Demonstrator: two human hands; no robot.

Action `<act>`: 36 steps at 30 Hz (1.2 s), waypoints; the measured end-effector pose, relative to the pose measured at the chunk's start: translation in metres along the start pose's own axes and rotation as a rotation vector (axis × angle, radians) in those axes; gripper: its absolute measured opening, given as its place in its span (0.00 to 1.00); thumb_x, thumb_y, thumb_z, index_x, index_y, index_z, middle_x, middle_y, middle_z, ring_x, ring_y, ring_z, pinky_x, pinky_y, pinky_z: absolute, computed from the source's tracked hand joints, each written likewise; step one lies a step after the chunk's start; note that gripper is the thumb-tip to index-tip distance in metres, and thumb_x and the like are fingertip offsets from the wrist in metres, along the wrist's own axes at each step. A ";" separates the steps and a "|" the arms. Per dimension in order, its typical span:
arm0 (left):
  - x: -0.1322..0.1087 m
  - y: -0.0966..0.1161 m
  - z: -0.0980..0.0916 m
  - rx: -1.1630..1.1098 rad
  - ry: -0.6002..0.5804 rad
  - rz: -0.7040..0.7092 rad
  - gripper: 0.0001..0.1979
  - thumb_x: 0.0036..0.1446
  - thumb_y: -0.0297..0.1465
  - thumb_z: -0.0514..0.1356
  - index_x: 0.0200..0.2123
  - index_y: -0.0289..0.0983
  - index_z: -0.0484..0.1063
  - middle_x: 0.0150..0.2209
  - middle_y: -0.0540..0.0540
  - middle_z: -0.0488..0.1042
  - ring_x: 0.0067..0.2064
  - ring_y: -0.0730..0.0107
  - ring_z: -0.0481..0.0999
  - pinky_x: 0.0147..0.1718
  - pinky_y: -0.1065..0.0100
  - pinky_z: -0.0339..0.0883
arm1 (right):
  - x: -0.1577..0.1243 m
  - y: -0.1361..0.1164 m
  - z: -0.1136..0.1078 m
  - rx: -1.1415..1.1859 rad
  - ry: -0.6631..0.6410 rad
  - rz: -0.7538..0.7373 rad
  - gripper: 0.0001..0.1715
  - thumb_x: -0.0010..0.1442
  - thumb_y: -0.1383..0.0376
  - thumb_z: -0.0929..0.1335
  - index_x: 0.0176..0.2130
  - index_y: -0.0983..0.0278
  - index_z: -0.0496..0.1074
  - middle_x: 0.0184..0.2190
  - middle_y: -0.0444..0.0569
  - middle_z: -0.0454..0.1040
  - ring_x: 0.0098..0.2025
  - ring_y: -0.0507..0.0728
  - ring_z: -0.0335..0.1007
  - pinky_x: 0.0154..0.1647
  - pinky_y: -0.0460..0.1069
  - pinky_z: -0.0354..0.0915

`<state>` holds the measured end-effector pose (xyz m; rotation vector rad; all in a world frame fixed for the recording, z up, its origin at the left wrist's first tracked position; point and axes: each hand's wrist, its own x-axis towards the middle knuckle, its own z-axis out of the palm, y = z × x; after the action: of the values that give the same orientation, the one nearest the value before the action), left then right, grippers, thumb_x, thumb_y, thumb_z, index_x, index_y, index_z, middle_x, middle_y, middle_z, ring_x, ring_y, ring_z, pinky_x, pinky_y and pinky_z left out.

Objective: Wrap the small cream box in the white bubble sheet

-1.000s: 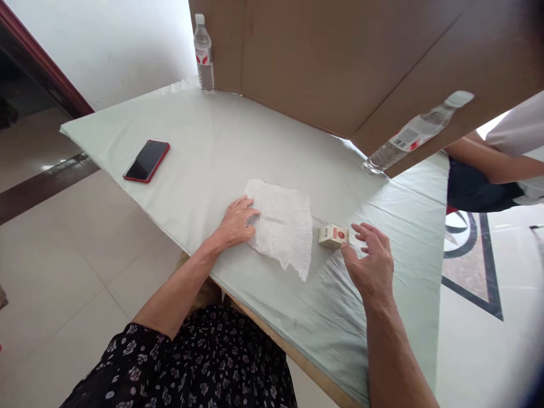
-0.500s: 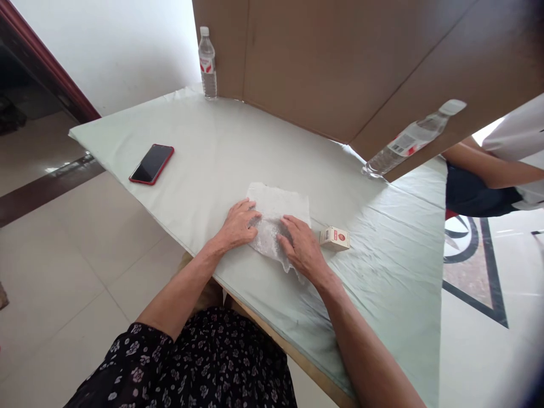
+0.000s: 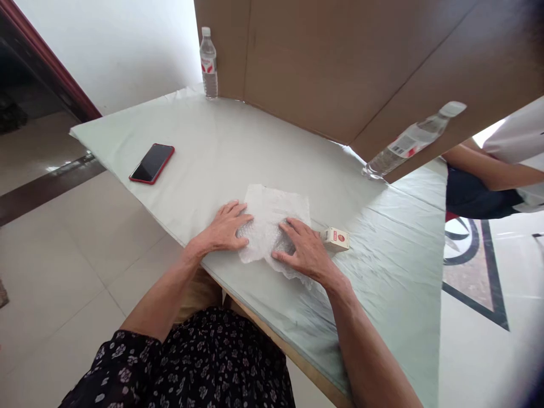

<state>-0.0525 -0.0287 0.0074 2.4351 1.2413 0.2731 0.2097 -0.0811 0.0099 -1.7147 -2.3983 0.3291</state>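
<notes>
A piece of clear bubble wrap [image 3: 266, 209] lies spread on the pale green tablecloth in front of me. My left hand [image 3: 227, 226] rests at its left edge, fingers apart, fingertips touching the sheet. On the right part of the wrap lies my right hand [image 3: 304, 246], its fingers spread and thumb apart, covering some of the sheet. Just right of that hand stands a small cream box [image 3: 336, 239] with red print, its left end close to my knuckles.
A phone in a red case [image 3: 152, 164] lies toward the left table edge. One water bottle [image 3: 208, 65] stands at the back; another bottle [image 3: 410, 141] leans along the brown cardboard panel [image 3: 310, 62]. Beyond the panel on the right, a person's arm [image 3: 497, 167] shows.
My left hand has slid left, and the wrap's lower left part now lies flatter and wider. My right hand has shifted slightly, with its fingers still on the sheet.
</notes>
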 end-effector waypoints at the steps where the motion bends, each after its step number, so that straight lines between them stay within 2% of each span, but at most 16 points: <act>1: -0.003 -0.002 -0.005 0.015 -0.026 0.003 0.33 0.52 0.36 0.64 0.62 0.38 0.68 0.70 0.36 0.57 0.73 0.39 0.49 0.69 0.41 0.48 | -0.001 0.000 0.000 -0.003 -0.008 0.001 0.39 0.58 0.49 0.70 0.63 0.63 0.65 0.67 0.62 0.61 0.68 0.72 0.58 0.62 0.66 0.61; 3: -0.006 -0.003 -0.013 0.047 -0.040 -0.006 0.31 0.53 0.37 0.64 0.61 0.38 0.69 0.69 0.36 0.59 0.72 0.40 0.51 0.68 0.41 0.49 | -0.001 -0.001 0.000 -0.015 -0.016 0.009 0.40 0.57 0.49 0.70 0.63 0.63 0.65 0.67 0.62 0.61 0.68 0.72 0.57 0.63 0.66 0.60; 5: -0.006 0.000 -0.017 0.071 0.005 -0.042 0.27 0.56 0.35 0.62 0.59 0.37 0.70 0.66 0.37 0.64 0.71 0.43 0.54 0.68 0.43 0.51 | -0.001 -0.003 0.002 -0.028 -0.010 0.016 0.40 0.57 0.49 0.70 0.63 0.63 0.65 0.67 0.62 0.61 0.68 0.72 0.58 0.63 0.65 0.60; 7: -0.003 0.011 -0.017 0.074 0.077 -0.065 0.23 0.59 0.32 0.59 0.57 0.35 0.71 0.63 0.36 0.68 0.70 0.46 0.58 0.67 0.45 0.53 | -0.001 -0.005 0.004 -0.042 0.006 0.021 0.40 0.58 0.49 0.71 0.63 0.64 0.65 0.67 0.62 0.62 0.67 0.72 0.58 0.63 0.65 0.60; 9: 0.002 0.026 -0.015 0.055 0.114 -0.013 0.21 0.61 0.31 0.57 0.57 0.34 0.71 0.62 0.36 0.69 0.69 0.49 0.60 0.68 0.48 0.54 | -0.001 -0.006 0.006 -0.054 0.024 0.025 0.40 0.58 0.49 0.71 0.63 0.65 0.66 0.67 0.63 0.62 0.67 0.72 0.59 0.62 0.65 0.60; 12: 0.014 0.049 -0.010 0.025 0.054 0.153 0.19 0.61 0.30 0.56 0.55 0.37 0.71 0.64 0.38 0.68 0.69 0.51 0.60 0.67 0.49 0.56 | -0.001 -0.005 0.009 -0.067 0.043 0.019 0.40 0.58 0.48 0.70 0.62 0.65 0.66 0.66 0.63 0.62 0.66 0.72 0.59 0.61 0.63 0.61; 15: 0.025 0.059 -0.003 0.039 -0.049 0.220 0.20 0.59 0.26 0.55 0.55 0.38 0.70 0.61 0.39 0.70 0.65 0.53 0.66 0.64 0.51 0.61 | -0.002 -0.004 0.012 -0.064 0.068 0.001 0.39 0.59 0.48 0.69 0.62 0.64 0.66 0.66 0.63 0.63 0.66 0.71 0.59 0.60 0.63 0.60; 17: 0.028 0.056 0.003 0.059 -0.090 0.216 0.21 0.58 0.25 0.55 0.55 0.37 0.70 0.61 0.38 0.70 0.64 0.53 0.68 0.63 0.51 0.62 | -0.002 -0.003 0.013 -0.054 0.085 -0.008 0.39 0.59 0.47 0.69 0.62 0.63 0.66 0.66 0.62 0.63 0.66 0.71 0.59 0.60 0.63 0.60; 19: 0.025 0.048 0.010 0.074 -0.088 0.219 0.22 0.59 0.27 0.56 0.57 0.36 0.69 0.64 0.37 0.67 0.67 0.52 0.64 0.65 0.51 0.59 | -0.002 -0.003 0.015 -0.042 0.098 -0.010 0.39 0.58 0.47 0.70 0.62 0.63 0.67 0.66 0.62 0.63 0.66 0.72 0.59 0.61 0.63 0.60; 22: 0.013 0.036 0.021 0.073 -0.027 0.236 0.24 0.63 0.31 0.55 0.62 0.36 0.64 0.69 0.38 0.60 0.72 0.52 0.55 0.69 0.49 0.51 | -0.003 -0.003 0.015 -0.016 0.106 -0.013 0.38 0.58 0.48 0.70 0.61 0.63 0.67 0.66 0.62 0.63 0.66 0.71 0.59 0.62 0.64 0.60; 26: 0.000 0.028 0.029 0.071 -0.015 0.252 0.27 0.65 0.41 0.56 0.64 0.37 0.63 0.71 0.39 0.56 0.73 0.51 0.51 0.71 0.49 0.46 | -0.005 -0.002 0.013 0.055 0.120 -0.017 0.32 0.60 0.53 0.70 0.60 0.63 0.69 0.65 0.61 0.66 0.65 0.71 0.61 0.62 0.65 0.61; 29: 0.000 0.028 0.030 0.058 -0.003 0.256 0.31 0.64 0.47 0.57 0.64 0.37 0.63 0.71 0.38 0.56 0.73 0.51 0.50 0.71 0.49 0.45 | -0.006 -0.006 0.008 0.173 0.202 -0.004 0.22 0.62 0.58 0.68 0.54 0.63 0.73 0.58 0.59 0.73 0.60 0.68 0.68 0.59 0.63 0.65; 32: 0.001 0.028 0.031 0.044 0.013 0.263 0.32 0.62 0.48 0.58 0.64 0.38 0.64 0.71 0.37 0.57 0.73 0.50 0.51 0.70 0.48 0.46 | -0.003 -0.016 -0.003 0.332 0.273 0.034 0.16 0.64 0.60 0.66 0.48 0.62 0.76 0.47 0.55 0.78 0.48 0.62 0.75 0.52 0.58 0.69; 34: 0.002 0.028 0.031 0.044 0.021 0.268 0.32 0.62 0.48 0.59 0.64 0.38 0.63 0.70 0.37 0.58 0.73 0.49 0.52 0.70 0.48 0.46 | 0.001 -0.021 -0.011 0.446 0.209 0.055 0.15 0.63 0.60 0.66 0.46 0.61 0.76 0.43 0.52 0.79 0.40 0.58 0.75 0.46 0.56 0.71; 36: 0.002 0.028 0.032 0.049 0.024 0.265 0.34 0.61 0.48 0.59 0.65 0.37 0.61 0.70 0.36 0.59 0.72 0.49 0.52 0.70 0.49 0.47 | 0.008 -0.022 -0.015 0.574 0.057 0.057 0.15 0.62 0.59 0.67 0.46 0.61 0.77 0.42 0.50 0.80 0.37 0.57 0.74 0.42 0.54 0.71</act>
<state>-0.0200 -0.0503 -0.0095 2.6458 0.9418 0.3498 0.1915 -0.0793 0.0309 -1.4925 -1.9491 0.8649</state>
